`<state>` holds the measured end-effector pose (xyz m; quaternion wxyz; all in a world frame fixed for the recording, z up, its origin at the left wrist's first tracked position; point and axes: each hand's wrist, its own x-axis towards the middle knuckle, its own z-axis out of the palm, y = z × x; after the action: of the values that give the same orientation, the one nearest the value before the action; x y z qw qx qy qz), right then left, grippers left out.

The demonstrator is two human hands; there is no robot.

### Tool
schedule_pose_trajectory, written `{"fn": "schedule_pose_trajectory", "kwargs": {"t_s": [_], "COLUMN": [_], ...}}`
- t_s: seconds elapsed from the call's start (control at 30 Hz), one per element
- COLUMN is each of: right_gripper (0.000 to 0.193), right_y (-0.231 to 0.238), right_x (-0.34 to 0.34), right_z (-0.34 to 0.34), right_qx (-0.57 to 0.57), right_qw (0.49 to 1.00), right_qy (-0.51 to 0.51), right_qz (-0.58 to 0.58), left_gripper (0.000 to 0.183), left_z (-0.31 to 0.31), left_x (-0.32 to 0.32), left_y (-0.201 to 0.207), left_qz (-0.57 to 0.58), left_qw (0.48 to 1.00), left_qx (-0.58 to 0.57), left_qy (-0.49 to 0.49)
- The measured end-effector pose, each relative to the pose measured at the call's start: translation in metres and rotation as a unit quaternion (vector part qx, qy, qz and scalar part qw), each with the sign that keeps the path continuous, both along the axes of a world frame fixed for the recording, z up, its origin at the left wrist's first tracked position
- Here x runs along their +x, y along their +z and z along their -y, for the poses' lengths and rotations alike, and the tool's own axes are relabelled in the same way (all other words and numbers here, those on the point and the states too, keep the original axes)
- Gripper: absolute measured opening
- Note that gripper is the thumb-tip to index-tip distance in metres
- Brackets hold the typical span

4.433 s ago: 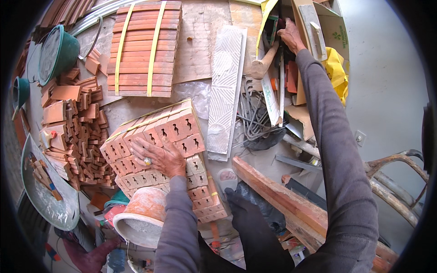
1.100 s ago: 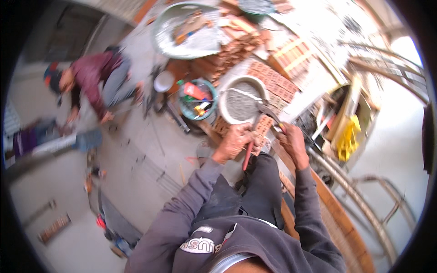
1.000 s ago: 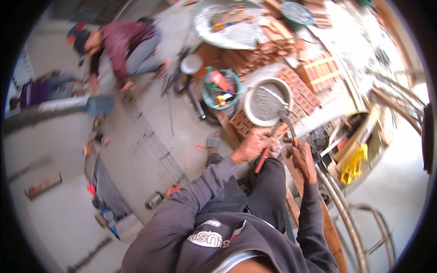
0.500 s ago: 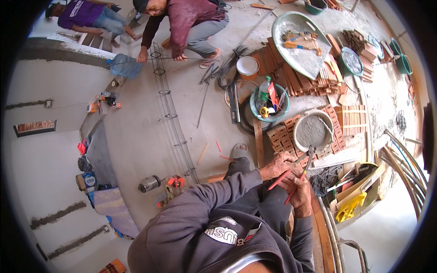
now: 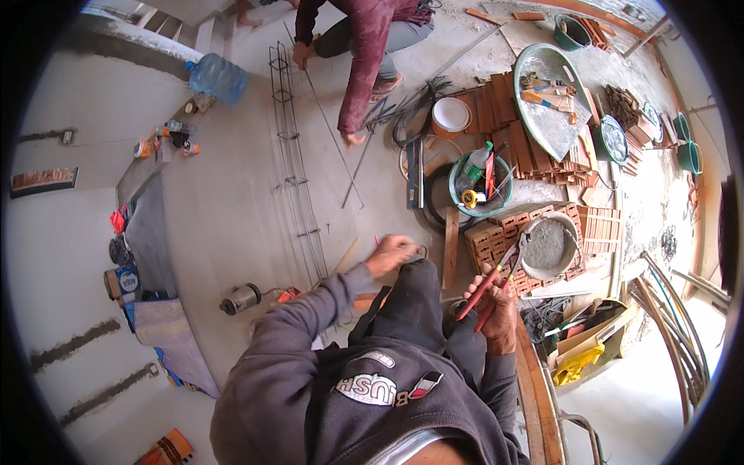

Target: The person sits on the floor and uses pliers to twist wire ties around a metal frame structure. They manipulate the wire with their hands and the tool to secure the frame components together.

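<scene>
My right hand (image 5: 500,314) is closed around the red handles of a pair of pincers (image 5: 482,297), whose metal jaws point up toward a bucket of grey mortar. The handles stand a little apart. My left hand (image 5: 394,253) is out over my knee, away from the pincers; its fingers are smeared by motion. Ahead on the floor lies a long rebar cage (image 5: 290,167) of thin rods with square ties. A co-worker in a maroon top (image 5: 370,54) crouches beside it, one hand on a thin steel rod (image 5: 325,112), the other arm reaching down toward the floor.
Hollow bricks (image 5: 496,236) stand ahead to the right with the mortar bucket (image 5: 549,246). Beyond are a teal tub of tools (image 5: 504,200), a green basin (image 5: 570,128) and stacked tiles (image 5: 535,143). A cylindrical metal thing (image 5: 242,299) and a large blue water bottle (image 5: 218,77) are left.
My left hand has left the pincers and swung left over my knee; the right keeps them. The co-worker has shifted right, reaching one arm down. The view has turned slightly.
</scene>
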<state>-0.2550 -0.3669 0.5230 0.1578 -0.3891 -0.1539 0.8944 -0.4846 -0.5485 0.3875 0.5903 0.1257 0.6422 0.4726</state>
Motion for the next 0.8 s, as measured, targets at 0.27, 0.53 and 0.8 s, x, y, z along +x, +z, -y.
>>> {"fn": "schedule_pose_trajectory", "kwargs": {"t_s": [0.27,0.53,0.8], "right_gripper": [0.062,0.064,0.062], "right_y": [-0.002,-0.003,-0.017], "right_x": [0.037,0.053,0.043], "right_z": [0.018,0.024,0.018], "right_qx": [0.03,0.014,0.053], "right_qw": [0.999,0.998,0.985], "right_qy": [-0.01,-0.009,0.075], "right_qz": [0.019,0.054,0.146], "left_gripper": [0.025,0.021,0.021], "left_z": [0.275,0.299,0.325], "left_x": [-0.039,0.013,0.049], "left_y": [-0.088,-0.038,-0.003], "left_qz": [-0.225,-0.059,0.023], "left_qw": [0.91,0.933,0.928], "left_qx": [-0.347,-0.336,-0.35], "left_qy": [0.021,0.116,0.123]}}
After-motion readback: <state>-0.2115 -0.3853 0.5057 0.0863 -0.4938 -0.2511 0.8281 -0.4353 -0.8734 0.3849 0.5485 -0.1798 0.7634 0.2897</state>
